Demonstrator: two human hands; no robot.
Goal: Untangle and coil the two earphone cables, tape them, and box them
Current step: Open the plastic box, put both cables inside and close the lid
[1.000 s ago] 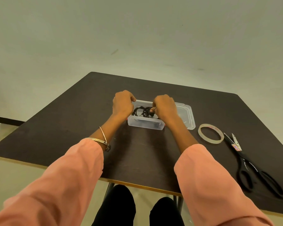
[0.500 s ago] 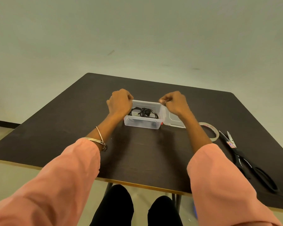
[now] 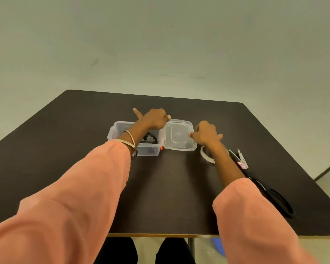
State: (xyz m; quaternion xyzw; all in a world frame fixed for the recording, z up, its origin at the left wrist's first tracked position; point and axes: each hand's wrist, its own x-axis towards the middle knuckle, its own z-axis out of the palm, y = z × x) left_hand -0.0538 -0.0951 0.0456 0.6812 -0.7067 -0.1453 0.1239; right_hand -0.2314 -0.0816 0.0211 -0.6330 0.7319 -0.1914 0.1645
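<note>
The fingers [image 3: 161, 119] of the left hand [image 3: 154, 120] are curled at the far left corner of the lid [image 3: 179, 135], and the thumb tip shows over that corner; it seems to grip the lid there, though the contact itself is hidden by the knuckles. One finger of this hand points away toward 11 o'clock. The right hand [image 3: 206, 133] has its fingers bent and pinches the right edge of the lid, at about 3 o'clock of it.

The lid is clear plastic and lies flat on the dark table [image 3: 65, 130], touching the right side of the clear box [image 3: 118, 130]. The left forearm crosses above the box. Inside the box the black earphone cables [image 3: 151, 138] are visible, partly covered by the wrist with bangles [image 3: 131, 141].

At 4 o'clock from the lid, a roll of tape [image 3: 205, 154] lies under the right forearm. Just beside it, further to 4 o'clock, the black scissors [image 3: 265, 187] lie on the table.
</note>
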